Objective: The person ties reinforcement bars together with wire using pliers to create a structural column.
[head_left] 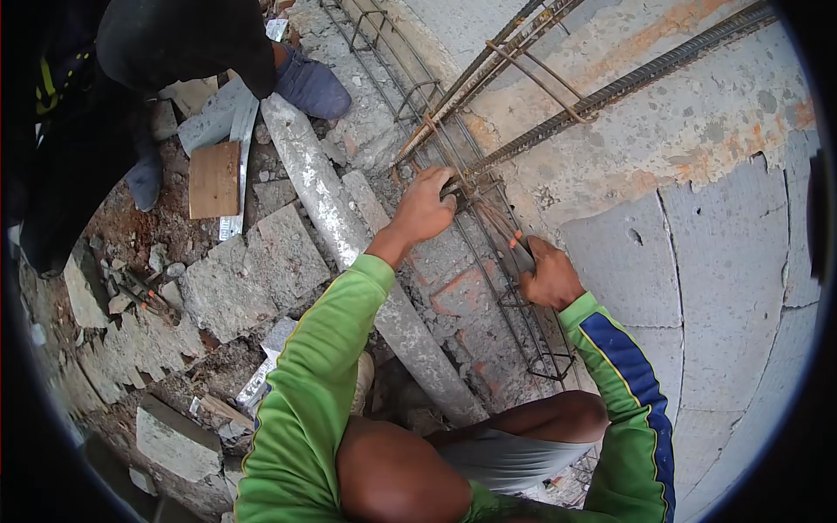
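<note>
– Near the centre of the frame, busy with what?

– With the right hand (554,275), grasping a slim metal hand tool with orange bands on its handles (516,237), fingers curled closed around the handle end. Pointing up and left with it, into a long open cage of thin rusty steel bars (514,304).

– And with the left hand (425,205)?

– Reaching to the cage's near edge, thumb and fingers bent in at a small dark part beside the crossing bars. Cannot tell whether gripping it or only touching.

– Hemmed in by what?

– Crowded above by sloping rusty rods (497,65), and from the upper right by a thick ribbed steel bar (645,85). Flanked on the left by a round grey post mottled with white (318,179), running diagonally toward bottom centre.

– Room to move?

– Most open at right, over flat pale grey slabs (724,261) with dark seams. Tighter at left, among broken concrete chunks (270,270) and a square brown wooden board (214,179). Also close at upper left, near another person's grey-blue shoe (314,84), just beside the post's top end.
</note>
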`<state>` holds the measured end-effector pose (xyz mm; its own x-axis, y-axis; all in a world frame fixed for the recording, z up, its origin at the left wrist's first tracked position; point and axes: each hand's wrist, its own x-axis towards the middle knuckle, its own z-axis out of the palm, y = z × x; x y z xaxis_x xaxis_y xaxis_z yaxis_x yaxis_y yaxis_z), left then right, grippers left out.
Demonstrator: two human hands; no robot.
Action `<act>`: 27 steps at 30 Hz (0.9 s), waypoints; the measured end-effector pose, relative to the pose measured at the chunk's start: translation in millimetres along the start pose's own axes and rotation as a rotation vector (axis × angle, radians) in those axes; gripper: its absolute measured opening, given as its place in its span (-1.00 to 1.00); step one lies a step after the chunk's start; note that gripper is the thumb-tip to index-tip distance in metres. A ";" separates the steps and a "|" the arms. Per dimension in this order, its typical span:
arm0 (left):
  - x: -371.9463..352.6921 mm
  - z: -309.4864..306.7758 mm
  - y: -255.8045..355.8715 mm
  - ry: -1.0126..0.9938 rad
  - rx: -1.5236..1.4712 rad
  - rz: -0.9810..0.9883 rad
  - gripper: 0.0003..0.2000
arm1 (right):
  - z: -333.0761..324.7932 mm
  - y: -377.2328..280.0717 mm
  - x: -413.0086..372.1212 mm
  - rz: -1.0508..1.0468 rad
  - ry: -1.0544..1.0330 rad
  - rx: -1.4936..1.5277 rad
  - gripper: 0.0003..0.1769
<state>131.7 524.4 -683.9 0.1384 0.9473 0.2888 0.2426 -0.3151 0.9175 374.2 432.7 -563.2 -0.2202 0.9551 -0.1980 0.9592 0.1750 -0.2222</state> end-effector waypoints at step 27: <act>-11.1 13.3 50.6 0.259 -0.215 -0.399 -0.61 | 91.1 -67.6 -34.3 0.277 -0.539 2.395 -0.46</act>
<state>155.3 497.1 -644.3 -0.1730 0.9830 -0.0618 0.0214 0.0665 0.9976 300.7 366.4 -628.4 -0.5499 0.7201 -0.4232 -0.6708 -0.6827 -0.2899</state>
